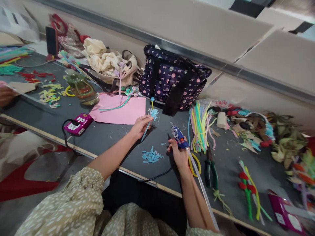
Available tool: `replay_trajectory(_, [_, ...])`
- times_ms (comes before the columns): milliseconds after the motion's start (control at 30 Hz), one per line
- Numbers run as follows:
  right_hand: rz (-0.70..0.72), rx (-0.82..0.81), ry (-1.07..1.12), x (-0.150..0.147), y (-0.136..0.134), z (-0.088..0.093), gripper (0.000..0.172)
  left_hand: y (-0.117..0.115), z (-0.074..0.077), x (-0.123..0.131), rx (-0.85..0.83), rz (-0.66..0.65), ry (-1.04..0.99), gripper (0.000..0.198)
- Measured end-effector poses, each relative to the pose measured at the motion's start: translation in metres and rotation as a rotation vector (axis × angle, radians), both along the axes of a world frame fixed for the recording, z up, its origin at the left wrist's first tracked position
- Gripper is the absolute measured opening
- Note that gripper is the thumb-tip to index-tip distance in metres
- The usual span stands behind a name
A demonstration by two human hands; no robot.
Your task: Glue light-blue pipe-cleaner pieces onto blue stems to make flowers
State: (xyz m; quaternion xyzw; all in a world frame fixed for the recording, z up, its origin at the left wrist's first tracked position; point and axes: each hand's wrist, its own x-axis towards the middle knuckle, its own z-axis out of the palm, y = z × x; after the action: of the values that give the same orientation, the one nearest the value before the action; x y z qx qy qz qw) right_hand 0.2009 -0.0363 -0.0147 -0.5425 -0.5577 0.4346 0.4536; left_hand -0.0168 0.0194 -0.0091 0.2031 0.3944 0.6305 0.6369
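Note:
My left hand (142, 127) pinches the blue stem of a pipe-cleaner flower (153, 113), which has light-blue petals and a yellow stalk with a blue tip rising above them. Wrapped in my right hand (179, 154) is a blue hot glue gun (179, 137), its nozzle pointing up and left, a long clear glue stick (200, 183) trailing from its back. The nozzle is apart from the flower. Between my hands and nearer me lies a pile of short blue pipe-cleaner pieces (152, 155). A pink sheet (118, 114) lies beyond my left hand.
A dark patterned bag (172, 77) stands at the back. To the right are a bundle of pipe cleaners (200, 127), green-handled pliers (211, 172) and red-and-green pipe-cleaner pieces (248, 186). Left are a glass jug (81, 87), a purple power strip (78, 124) and another person's hand (6, 95).

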Motion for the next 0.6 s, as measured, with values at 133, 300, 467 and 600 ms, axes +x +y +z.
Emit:
replay_trajectory(133, [0.025,0.032,0.012,-0.0009,-0.0005,-0.0027,0.032,-0.0003,-0.0027,-0.0002,0.019,-0.022,0.037,0.029])
replay_trajectory(300, [0.031,0.061,0.044,-0.0029,-0.0021,0.0023,0.032,-0.0005,-0.0051,0.0007,0.02,-0.053,0.049,0.029])
replay_trajectory(467, [0.039,0.072,0.014,-0.0033,-0.0047,0.0059,0.033,-0.001,-0.0055,0.0033,0.033,-0.065,0.107,0.025])
replay_trajectory(600, [0.062,0.08,-0.026,-0.0027,-0.0075,0.0052,0.03,-0.0017,-0.0047,0.0055,0.065,-0.065,0.157,0.025])
